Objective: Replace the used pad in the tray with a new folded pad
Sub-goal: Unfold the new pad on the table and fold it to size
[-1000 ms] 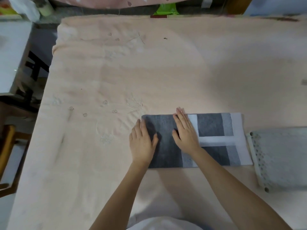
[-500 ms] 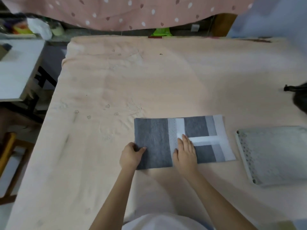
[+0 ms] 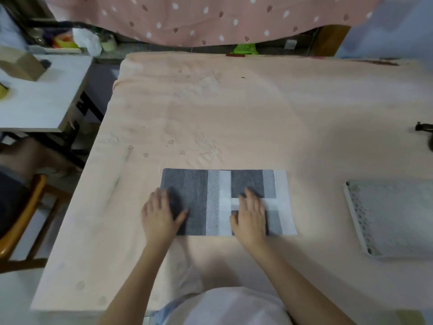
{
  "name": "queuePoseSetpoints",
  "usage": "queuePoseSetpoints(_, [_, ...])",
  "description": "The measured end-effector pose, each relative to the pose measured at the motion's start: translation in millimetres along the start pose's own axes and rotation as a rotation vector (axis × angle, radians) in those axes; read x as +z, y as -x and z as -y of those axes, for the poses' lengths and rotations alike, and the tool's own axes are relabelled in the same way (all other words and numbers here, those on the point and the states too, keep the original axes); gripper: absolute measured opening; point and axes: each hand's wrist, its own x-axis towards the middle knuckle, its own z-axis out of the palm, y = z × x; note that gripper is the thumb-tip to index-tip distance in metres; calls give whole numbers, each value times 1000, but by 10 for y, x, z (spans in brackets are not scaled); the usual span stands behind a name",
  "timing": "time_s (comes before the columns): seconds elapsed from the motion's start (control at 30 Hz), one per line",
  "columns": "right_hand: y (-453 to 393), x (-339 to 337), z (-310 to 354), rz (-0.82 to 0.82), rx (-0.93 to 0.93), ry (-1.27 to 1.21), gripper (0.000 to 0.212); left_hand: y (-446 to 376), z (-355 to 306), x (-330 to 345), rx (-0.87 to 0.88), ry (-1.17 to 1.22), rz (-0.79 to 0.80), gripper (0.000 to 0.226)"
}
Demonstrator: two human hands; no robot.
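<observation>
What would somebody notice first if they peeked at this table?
Probably the grey and white folded pad lying in the middle of the peach-covered table, with the left hand and right hand pressing flat on it. Next, the white tray at the right edge.

A folded pad (image 3: 225, 202) is laid flat on the table (image 3: 234, 118), near its front edge. A tray (image 3: 389, 219) is set to its right, apart from it. A side table (image 3: 39, 99) is placed left of the table.
</observation>
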Motion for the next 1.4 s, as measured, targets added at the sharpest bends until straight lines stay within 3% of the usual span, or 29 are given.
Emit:
queuePoseSetpoints(0.1, [-29,-102,-284,-31,265,40,55,138,-341,195,472,-21,70,67])
queuePoseSetpoints(0.17, [-23,-161,-446,-24,398,43,56,175,-542,332,573,-62,177,61])
queuePoseSetpoints(0.43, [33,-270,-763,25,629,15,72,124,-664,550,557,-145,281,61])
queuePoseSetpoints(0.6, [-90,-355,-889,55,759,-271,79,117,-658,569,550,-191,307,64])
queuePoseSetpoints(0.67, [-126,-413,-915,66,786,-422,65,119,-660,547,561,-173,305,63])
queuePoseSetpoints(0.73, [-134,-437,-909,40,725,-597,32,123,-655,544,570,-144,302,62])
queuePoseSetpoints(0.8, [-150,-466,-826,49,627,-698,12,130,-661,543,571,-110,281,62])
queuePoseSetpoints(0.97, [-152,-496,-347,8,185,-301,18,105,-807,443,594,102,170,48])
queuePoseSetpoints(1.03, [-131,-476,-116,75,62,-285,19,54,-884,375,524,249,161,37])
queuePoseSetpoints(1.1, [-114,-414,70,150,-5,-252,20,-23,-976,297,289,516,236,33])
queuePoseSetpoints(1.17, [-100,-349,193,191,-41,-141,22,-129,-1080,202,-30,806,392,43])
queuePoseSetpoints(1.23, [-80,-306,275,198,-56,-87,25,-248,-1152,163,-222,964,497,56])
queuePoseSetpoints(1.4, [-36,-234,198,177,-108,-127,27,-355,-1136,237,-170,741,456,55])
